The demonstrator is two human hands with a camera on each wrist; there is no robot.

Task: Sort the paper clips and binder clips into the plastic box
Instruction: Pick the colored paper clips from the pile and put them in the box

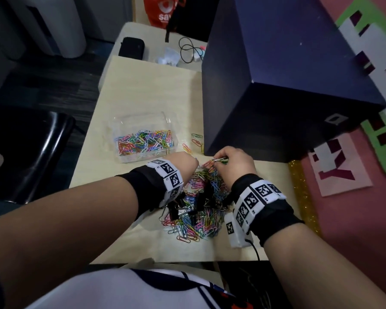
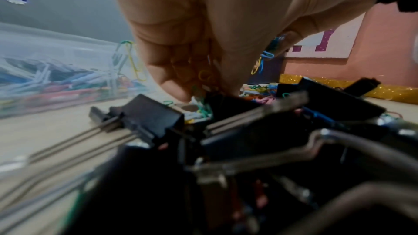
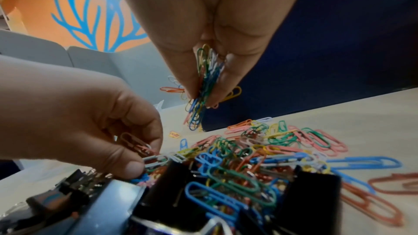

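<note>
A heap of coloured paper clips (image 1: 201, 210) mixed with black binder clips (image 1: 173, 209) lies on the pale table in front of me. My right hand (image 1: 223, 162) pinches a bunch of paper clips (image 3: 204, 85) just above the heap's far edge. My left hand (image 1: 187, 166) reaches into the heap beside it, fingers curled round a few paper clips (image 3: 135, 145). The clear plastic box (image 1: 120, 130) stands to the far left of the heap and holds many paper clips. Binder clips (image 2: 156, 119) fill the foreground of the left wrist view.
A large dark blue box (image 1: 288, 85) stands close on the right, just beyond my right hand. A few stray paper clips (image 1: 195, 141) lie between it and the plastic box. A black chair (image 1: 27, 150) is at the left. A black pouch (image 1: 131, 48) and cables (image 1: 188, 51) lie far back.
</note>
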